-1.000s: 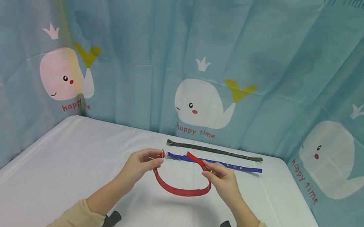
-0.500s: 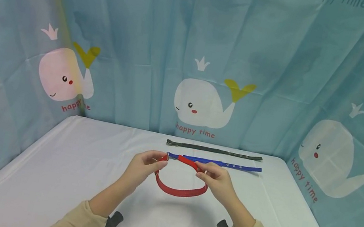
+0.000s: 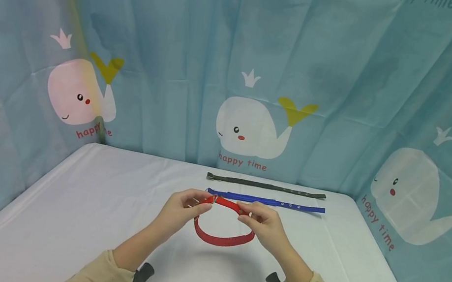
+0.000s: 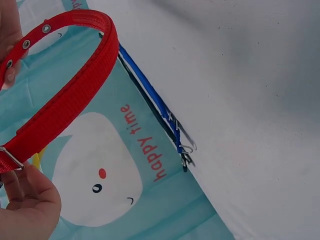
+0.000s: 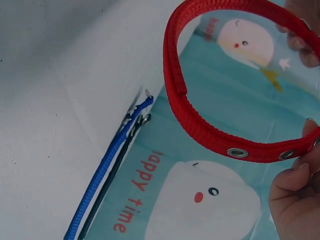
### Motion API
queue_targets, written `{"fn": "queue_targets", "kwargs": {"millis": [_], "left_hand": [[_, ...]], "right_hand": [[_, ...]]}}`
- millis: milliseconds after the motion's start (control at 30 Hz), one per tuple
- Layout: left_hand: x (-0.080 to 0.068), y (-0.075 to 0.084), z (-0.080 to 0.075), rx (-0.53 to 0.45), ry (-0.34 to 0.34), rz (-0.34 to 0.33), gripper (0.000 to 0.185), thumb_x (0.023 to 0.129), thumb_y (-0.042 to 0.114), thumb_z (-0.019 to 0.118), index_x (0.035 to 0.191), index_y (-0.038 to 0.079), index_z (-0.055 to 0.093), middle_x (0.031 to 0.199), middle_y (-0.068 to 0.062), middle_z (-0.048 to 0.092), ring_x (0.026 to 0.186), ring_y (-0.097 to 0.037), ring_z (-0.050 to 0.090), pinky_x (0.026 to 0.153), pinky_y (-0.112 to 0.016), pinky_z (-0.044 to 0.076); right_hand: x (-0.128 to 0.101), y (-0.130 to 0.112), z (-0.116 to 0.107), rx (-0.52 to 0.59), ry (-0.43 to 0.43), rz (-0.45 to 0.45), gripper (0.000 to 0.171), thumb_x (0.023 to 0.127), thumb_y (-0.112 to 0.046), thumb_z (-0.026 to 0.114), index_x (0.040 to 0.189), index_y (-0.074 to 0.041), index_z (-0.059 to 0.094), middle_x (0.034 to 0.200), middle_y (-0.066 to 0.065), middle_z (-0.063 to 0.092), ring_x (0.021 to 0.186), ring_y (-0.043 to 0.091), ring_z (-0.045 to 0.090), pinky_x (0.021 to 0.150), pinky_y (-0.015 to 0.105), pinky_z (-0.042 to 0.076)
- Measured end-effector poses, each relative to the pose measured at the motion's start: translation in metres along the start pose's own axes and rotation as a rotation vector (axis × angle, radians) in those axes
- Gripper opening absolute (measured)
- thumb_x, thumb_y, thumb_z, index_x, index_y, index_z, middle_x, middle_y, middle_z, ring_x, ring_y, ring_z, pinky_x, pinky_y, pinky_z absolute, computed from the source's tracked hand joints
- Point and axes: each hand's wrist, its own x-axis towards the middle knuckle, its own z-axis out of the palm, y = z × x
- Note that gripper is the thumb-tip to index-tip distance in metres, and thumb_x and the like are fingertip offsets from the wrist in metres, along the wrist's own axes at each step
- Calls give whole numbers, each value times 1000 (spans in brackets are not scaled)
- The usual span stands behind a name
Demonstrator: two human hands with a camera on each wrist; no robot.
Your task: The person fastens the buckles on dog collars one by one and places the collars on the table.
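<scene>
A red collar [image 3: 221, 241] with metal eyelets is held up above the table, bent into a loop. My left hand [image 3: 178, 209] pinches its buckle end, where a metal ring shows at the fingertips. My right hand [image 3: 267, 223] pinches the eyelet end, and the red tip reaches across to the buckle in the head view. In the left wrist view the padded band [image 4: 75, 95] curves between both hands. The right wrist view shows the eyelets [image 5: 237, 153] running up to the right thumb.
On the white table [image 3: 61, 213] behind the hands lies a blue collar [image 3: 252, 199], stretched straight. A dark green collar [image 3: 263, 185] lies parallel beyond it, near the back edge. A blue curtain [image 3: 167, 116] with whale prints surrounds the table.
The hands have drawn closer together. The red collar's free tip has moved left from open air to the buckle at the left fingertips, making the loop narrower.
</scene>
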Motion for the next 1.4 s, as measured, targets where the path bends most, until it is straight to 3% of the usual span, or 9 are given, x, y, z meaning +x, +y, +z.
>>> {"fn": "queue_targets", "kwargs": {"millis": [233, 667, 933, 1133, 1400], "left_hand": [[0, -2, 4, 19, -8, 46, 26, 89, 17, 71, 113, 7, 70, 95, -3, 65, 81, -20, 58, 66, -30, 52], [0, -2, 13, 5, -1, -7, 26, 87, 20, 74, 108, 4, 71, 89, -3, 66, 85, -21, 58, 68, -30, 49], [1, -2, 18, -53, 8, -47, 33, 90, 28, 71, 114, 5, 67, 95, -4, 66, 87, -21, 56, 71, -30, 49], [0, 1, 14, -129, 65, -78, 34, 91, 26, 69, 115, 3, 65, 98, -6, 66, 87, -21, 56, 75, -29, 48], [1, 1, 15, -144, 49, -49, 33, 91, 25, 70, 113, 2, 65, 98, -7, 66, 88, -22, 56, 76, -32, 48]], "right_hand": [[0, 0, 2, 5, -18, 1, 30, 87, -1, 70, 116, 5, 68, 87, 10, 66, 67, 14, 49, 55, 21, 42], [2, 0, 9, -12, -30, -67, 28, 86, 0, 70, 113, 6, 68, 88, 11, 67, 65, 12, 45, 54, 20, 39], [1, -2, 12, -45, -36, 11, 30, 87, -4, 71, 116, 2, 67, 99, 14, 68, 71, 17, 53, 60, 22, 47], [-3, 9, 8, -49, -38, 106, 25, 87, -5, 71, 111, 1, 68, 98, 14, 69, 75, 21, 58, 66, 24, 51], [-4, 9, 12, 10, -44, 52, 21, 88, -2, 68, 109, 4, 70, 93, 17, 68, 80, 25, 64, 74, 27, 52]]}}
